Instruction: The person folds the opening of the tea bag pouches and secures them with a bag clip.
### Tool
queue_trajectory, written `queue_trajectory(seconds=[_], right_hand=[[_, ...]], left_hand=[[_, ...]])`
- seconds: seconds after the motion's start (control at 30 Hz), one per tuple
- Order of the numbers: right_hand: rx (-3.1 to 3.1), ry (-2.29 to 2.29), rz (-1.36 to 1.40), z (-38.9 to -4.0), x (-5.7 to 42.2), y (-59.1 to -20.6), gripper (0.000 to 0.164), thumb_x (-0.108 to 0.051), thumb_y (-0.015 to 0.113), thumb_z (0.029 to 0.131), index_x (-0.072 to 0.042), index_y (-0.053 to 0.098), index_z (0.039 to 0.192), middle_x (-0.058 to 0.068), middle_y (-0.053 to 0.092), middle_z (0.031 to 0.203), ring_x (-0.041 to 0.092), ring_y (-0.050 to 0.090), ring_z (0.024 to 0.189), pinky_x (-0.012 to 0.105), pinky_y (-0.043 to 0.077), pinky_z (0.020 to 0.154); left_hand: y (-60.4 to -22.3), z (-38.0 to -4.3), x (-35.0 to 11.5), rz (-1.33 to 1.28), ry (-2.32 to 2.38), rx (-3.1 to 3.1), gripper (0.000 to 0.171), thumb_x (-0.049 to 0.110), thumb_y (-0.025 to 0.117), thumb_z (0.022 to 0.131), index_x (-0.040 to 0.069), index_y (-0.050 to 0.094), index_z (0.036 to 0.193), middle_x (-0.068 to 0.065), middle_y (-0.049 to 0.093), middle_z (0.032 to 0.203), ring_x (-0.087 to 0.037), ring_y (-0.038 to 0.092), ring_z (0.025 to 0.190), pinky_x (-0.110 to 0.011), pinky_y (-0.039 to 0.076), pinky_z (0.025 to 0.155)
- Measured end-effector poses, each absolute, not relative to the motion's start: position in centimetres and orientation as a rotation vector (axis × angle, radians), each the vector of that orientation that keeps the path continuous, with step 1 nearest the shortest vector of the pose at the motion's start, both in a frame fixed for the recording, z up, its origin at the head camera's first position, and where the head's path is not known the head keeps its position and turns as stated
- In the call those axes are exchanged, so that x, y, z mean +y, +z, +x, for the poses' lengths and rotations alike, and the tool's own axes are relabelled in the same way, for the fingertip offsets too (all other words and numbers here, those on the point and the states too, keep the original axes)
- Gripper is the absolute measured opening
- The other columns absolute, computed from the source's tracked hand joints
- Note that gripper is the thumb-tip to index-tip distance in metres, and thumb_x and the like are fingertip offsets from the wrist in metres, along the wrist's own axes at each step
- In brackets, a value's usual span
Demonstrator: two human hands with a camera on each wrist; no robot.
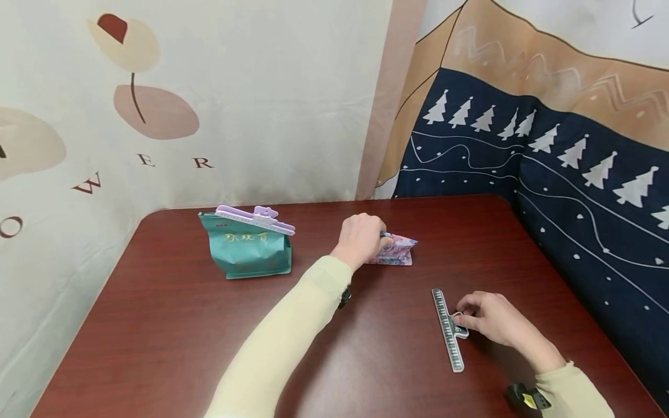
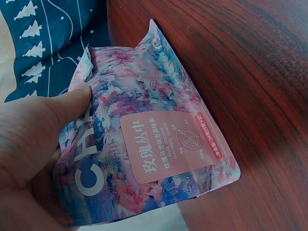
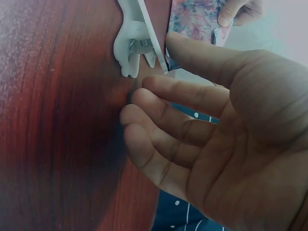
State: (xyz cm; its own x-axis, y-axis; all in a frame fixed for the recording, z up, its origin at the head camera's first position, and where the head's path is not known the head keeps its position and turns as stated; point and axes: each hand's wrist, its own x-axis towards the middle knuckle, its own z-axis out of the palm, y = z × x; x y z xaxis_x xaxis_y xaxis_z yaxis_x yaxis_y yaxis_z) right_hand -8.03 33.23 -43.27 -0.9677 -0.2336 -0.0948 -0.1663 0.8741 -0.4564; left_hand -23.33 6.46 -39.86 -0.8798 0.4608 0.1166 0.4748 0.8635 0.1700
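My left hand grips the top edge of a small pink-and-blue tea pouch, which stands on the table. In the left wrist view, the thumb lies over the upper edge of the pouch, whose pink label faces the camera. A sealing clip with a piano-key pattern lies on the table, nearer to me. Beside its handle is my right hand, fingers loosely bent. In the right wrist view, the thumb tip is right at the clip's lever, and the other fingers are spread apart from it.
A teal pouch stands at the back left of the dark red wooden table, a purple sealing clip across its top. Behind the table hang a pale printed cloth and a navy cloth with white trees.
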Motion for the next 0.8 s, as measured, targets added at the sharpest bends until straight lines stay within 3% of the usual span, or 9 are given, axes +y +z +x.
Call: queue_trajectory(seconds=[0.37, 0.8], right_hand=[[2.827, -0.706, -0.278, -7.6, 33.4, -43.3, 0.022, -0.022, 0.088, 0.081, -0.013, 0.072, 0.092, -0.007, 0.059, 0.079, 0.004, 0.048, 0.065, 0.025, 0.041, 0.058], [2.865, -0.73, -0.22, -6.9, 33.4, -44.0, 0.029, -0.021, 0.087, 0.081, -0.017, 0.059, 0.075, -0.006, 0.049, 0.07, 0.006, 0.042, 0.06, 0.025, 0.035, 0.055]], left_hand=[[-39.7, -23.3, 6.5, -0.738, -0.264, -2.975, 0.034, 0.049, 0.074, 0.093, 0.023, 0.082, 0.113, 0.005, 0.079, 0.099, -0.012, 0.065, 0.079, -0.027, 0.053, 0.064], [-39.5, -23.2, 6.6, -0.753, -0.251, -2.972, 0.033, 0.049, 0.074, 0.093, 0.024, 0.082, 0.113, 0.006, 0.078, 0.096, -0.01, 0.061, 0.075, -0.025, 0.05, 0.061]])
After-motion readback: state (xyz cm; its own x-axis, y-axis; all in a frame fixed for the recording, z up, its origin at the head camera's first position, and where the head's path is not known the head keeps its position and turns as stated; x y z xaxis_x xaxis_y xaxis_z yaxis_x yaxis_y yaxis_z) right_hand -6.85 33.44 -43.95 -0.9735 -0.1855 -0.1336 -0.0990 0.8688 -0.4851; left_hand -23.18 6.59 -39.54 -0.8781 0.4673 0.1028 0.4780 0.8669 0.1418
